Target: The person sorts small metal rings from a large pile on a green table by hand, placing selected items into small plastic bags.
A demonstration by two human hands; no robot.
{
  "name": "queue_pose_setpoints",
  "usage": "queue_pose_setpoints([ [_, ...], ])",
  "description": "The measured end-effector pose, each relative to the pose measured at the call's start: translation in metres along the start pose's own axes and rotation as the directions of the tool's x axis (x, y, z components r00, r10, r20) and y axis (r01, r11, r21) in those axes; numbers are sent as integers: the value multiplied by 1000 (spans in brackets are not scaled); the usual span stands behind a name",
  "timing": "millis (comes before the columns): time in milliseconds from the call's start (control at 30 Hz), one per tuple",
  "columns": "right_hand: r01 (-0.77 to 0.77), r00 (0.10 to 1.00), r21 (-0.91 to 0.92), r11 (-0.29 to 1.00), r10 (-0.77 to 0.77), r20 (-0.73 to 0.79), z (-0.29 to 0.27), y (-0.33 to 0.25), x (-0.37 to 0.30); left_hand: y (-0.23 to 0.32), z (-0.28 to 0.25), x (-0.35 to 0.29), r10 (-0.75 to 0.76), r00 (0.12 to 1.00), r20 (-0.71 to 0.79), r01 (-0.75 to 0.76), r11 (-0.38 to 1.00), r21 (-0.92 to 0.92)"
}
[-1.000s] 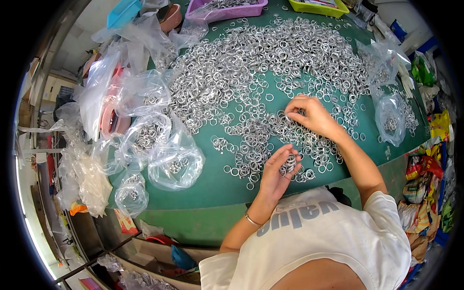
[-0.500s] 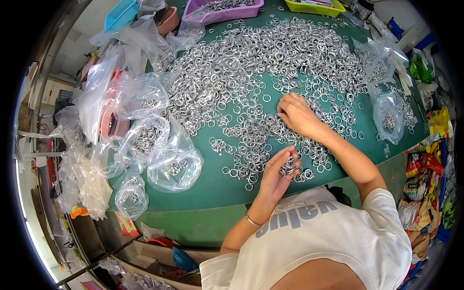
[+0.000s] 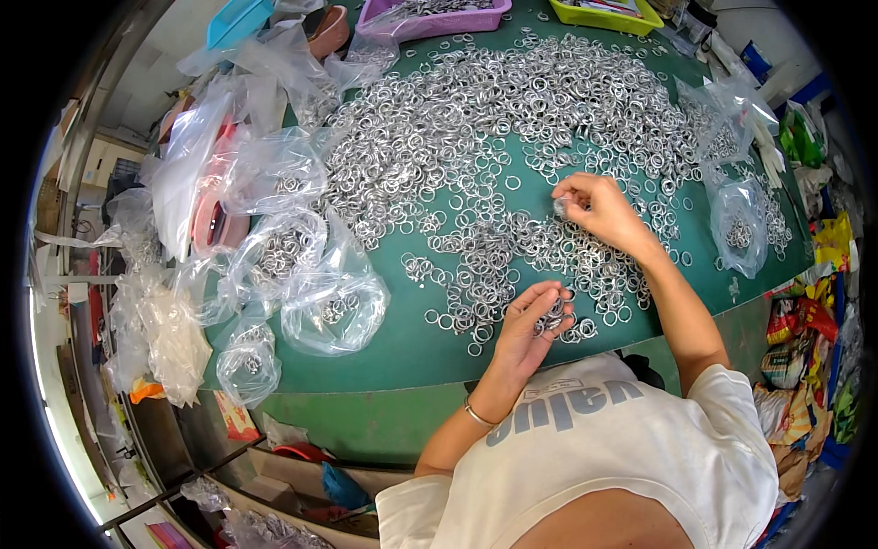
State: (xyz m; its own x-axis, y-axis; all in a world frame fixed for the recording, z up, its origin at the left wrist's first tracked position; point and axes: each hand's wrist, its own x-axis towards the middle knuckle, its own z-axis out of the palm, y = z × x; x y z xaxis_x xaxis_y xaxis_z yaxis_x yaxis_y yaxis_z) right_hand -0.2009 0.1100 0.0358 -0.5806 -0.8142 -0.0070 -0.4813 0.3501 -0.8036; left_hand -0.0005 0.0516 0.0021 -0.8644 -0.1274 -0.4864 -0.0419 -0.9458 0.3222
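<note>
A wide heap of silver metal rings [image 3: 412,137] covers the far part of the green table [image 3: 402,366]. A smaller pile of rings [image 3: 476,256] lies nearer, in front of my hands. My left hand [image 3: 529,331] is close to the near table edge, fingers curled around several metal rings [image 3: 552,318]. Farther off, my right hand [image 3: 599,210] is raised over the rings, its thumb and fingers pinched on a few metal rings [image 3: 561,208]. The exact number in either hand is hidden.
Clear plastic bags with rings [image 3: 334,306] lie at the left, and another bag [image 3: 737,229] at the right. A purple basket [image 3: 434,26], a yellow-green tray [image 3: 608,16] and a blue basket [image 3: 240,23] stand along the far side. Coloured packages [image 3: 796,320] are piled at right.
My right hand has moved a little right and lifted from the rings, with a few rings now showing in its pinch. The left hand stays nearly in place, still holding rings.
</note>
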Motion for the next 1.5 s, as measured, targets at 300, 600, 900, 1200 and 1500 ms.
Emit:
queue_pose_setpoints([
  [300,424,905,-171,890,-406,128,38,-22,9,-2,2,1,-49,998,31,49,999,16],
  [600,74,977,-100,992,-52,206,30,-37,13,2,-5,-5,-5,1000,-25,6,1000,12],
  [900,477,875,-195,857,-444,193,54,-16,8,0,-2,-4,-44,999,27,43,998,40],
  [1200,174,979,-106,979,-161,126,4,-2,-3,2,-3,-3,-42,999,26,41,999,32],
  [1500,513,849,-265,817,-435,301,60,-18,-3,-2,1,-7,-97,994,52,92,992,90],
])
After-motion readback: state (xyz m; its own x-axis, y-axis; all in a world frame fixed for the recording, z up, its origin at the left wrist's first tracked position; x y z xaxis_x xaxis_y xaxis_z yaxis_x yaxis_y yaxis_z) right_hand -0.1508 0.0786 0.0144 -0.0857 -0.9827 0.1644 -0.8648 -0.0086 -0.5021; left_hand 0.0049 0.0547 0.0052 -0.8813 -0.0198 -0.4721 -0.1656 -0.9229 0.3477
